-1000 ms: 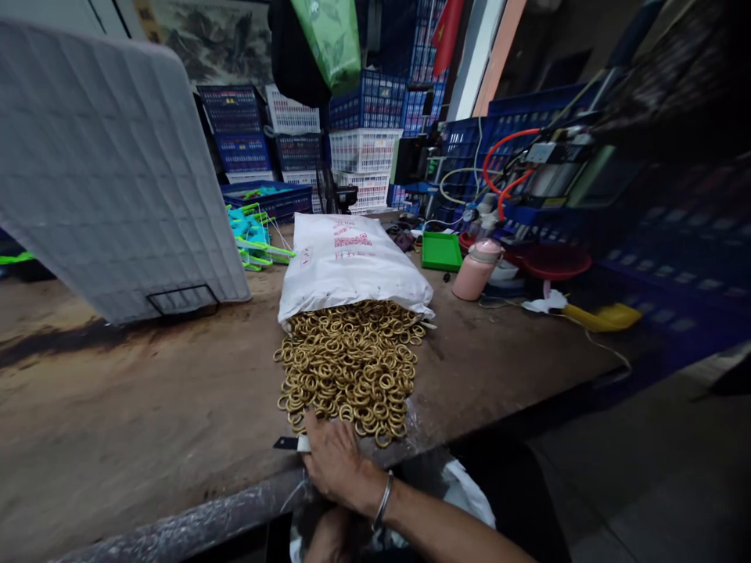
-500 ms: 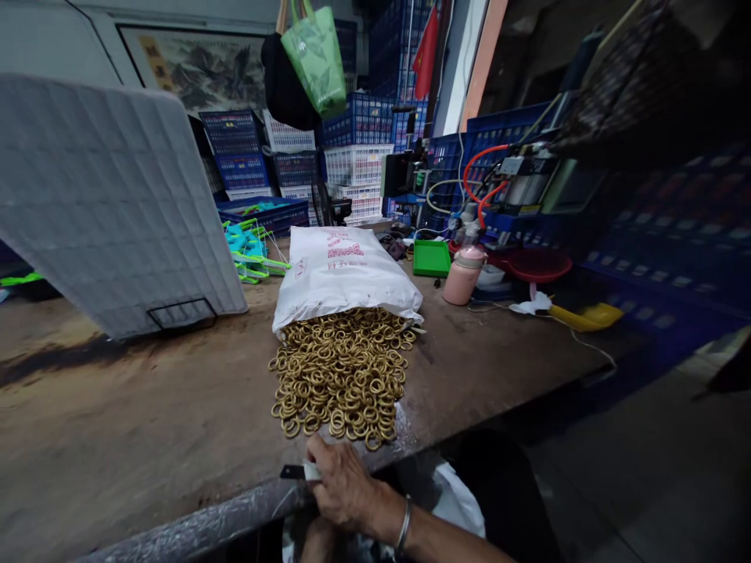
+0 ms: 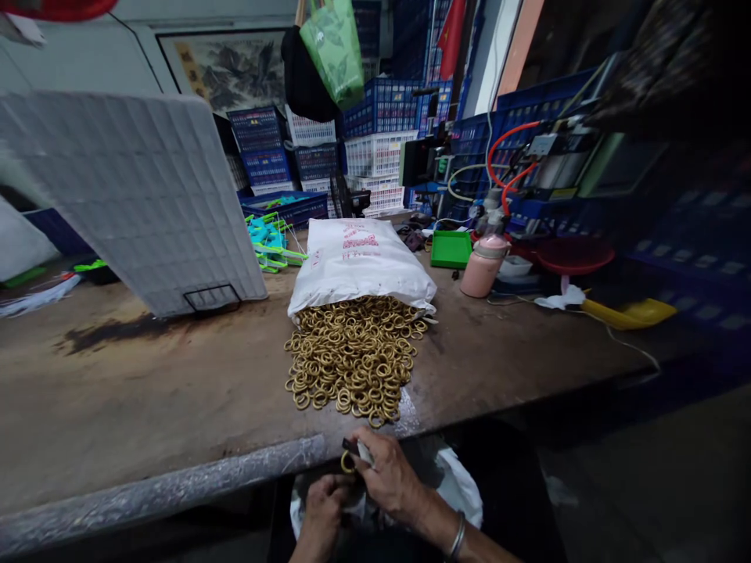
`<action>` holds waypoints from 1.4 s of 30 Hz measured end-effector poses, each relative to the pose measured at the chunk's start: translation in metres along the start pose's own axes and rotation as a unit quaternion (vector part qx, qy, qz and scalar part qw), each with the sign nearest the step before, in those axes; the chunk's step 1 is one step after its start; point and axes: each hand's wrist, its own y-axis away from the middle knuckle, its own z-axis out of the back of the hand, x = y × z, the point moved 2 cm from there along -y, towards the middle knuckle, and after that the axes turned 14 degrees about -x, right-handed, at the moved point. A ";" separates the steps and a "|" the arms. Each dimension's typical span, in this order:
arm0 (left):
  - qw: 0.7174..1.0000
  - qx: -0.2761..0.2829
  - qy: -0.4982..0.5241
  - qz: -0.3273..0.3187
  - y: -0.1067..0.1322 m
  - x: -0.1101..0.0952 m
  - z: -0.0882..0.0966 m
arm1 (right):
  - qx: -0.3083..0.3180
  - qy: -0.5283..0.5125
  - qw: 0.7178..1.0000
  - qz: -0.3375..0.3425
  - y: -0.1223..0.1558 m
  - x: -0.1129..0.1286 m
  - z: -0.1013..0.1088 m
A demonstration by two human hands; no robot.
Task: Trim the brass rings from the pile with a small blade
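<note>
My right hand (image 3: pixel 390 473), with a metal bangle at the wrist, is closed around a flat dark blade (image 3: pixel 350 446) with a whitish grip. One brass-coloured ring (image 3: pixel 341 463) sits upright at the blade, just above the fingertips of my left hand (image 3: pixel 321 504). Those left fingers are curled and pinch at the ring's lower edge, partly in shadow. Below both hands is an open white bag (image 3: pixel 461 481). On the table in front of them lies a heap of brass-coloured rings (image 3: pixel 352 363), spilling from the mouth of a white woven sack (image 3: pixel 364 262).
A grey ribbed panel (image 3: pixel 141 195) leans upright on the table (image 3: pixel 193 391) at left. To the right stand a pink bottle (image 3: pixel 484 266), a green tray (image 3: pixel 450 249) and a yellow scoop (image 3: pixel 634 313). Stacked crates (image 3: pixel 375 152) fill the back.
My right hand with the blade has turned and drawn back off the table edge. The left hand has come out from beneath it, and a ring now shows at the blade. The view has shifted left.
</note>
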 end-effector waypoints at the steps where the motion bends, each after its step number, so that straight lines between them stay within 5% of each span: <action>1: 1.000 0.005 0.008 0.005 0.006 -0.006 0.000 | -0.013 -0.006 1.000 -0.010 0.000 -0.001 0.004; 6: 0.996 -0.080 0.048 -0.009 0.025 -0.047 -0.008 | -0.057 -0.049 0.997 -0.012 0.002 -0.003 0.017; 9: 0.996 -0.061 0.051 -0.041 0.027 -0.063 -0.022 | -0.075 -0.074 0.994 0.002 0.004 -0.002 0.019; 13: 0.994 -0.052 0.012 -0.100 0.023 -0.067 -0.033 | -0.092 -0.085 0.992 0.001 0.005 -0.002 0.024; 18: 0.948 -0.077 -0.128 -0.279 0.017 -0.069 -0.032 | -0.058 -0.054 0.996 -0.050 0.005 -0.006 0.034; 22: 0.931 -0.060 -0.178 -0.314 0.013 -0.073 -0.035 | -0.033 -0.107 0.986 -0.120 0.005 -0.011 0.037; 25: 0.944 -0.008 -0.156 -0.291 0.014 -0.075 -0.041 | -0.022 -0.163 0.972 -0.166 0.006 -0.015 0.039; 29: 0.985 0.059 -0.065 -0.151 0.021 -0.075 -0.049 | -0.067 -0.150 0.974 -0.155 0.007 -0.016 0.042; 33: 0.990 0.118 0.028 -0.076 0.026 -0.077 -0.052 | -0.078 -0.166 0.972 -0.146 0.005 -0.011 0.044; 37: 0.990 0.112 0.073 -0.050 0.024 -0.077 -0.050 | -0.066 -0.213 0.957 -0.185 0.003 -0.013 0.044; 42: 0.993 0.081 0.070 -0.048 0.021 -0.076 -0.046 | -0.076 -0.053 0.990 -0.105 0.007 -0.015 0.046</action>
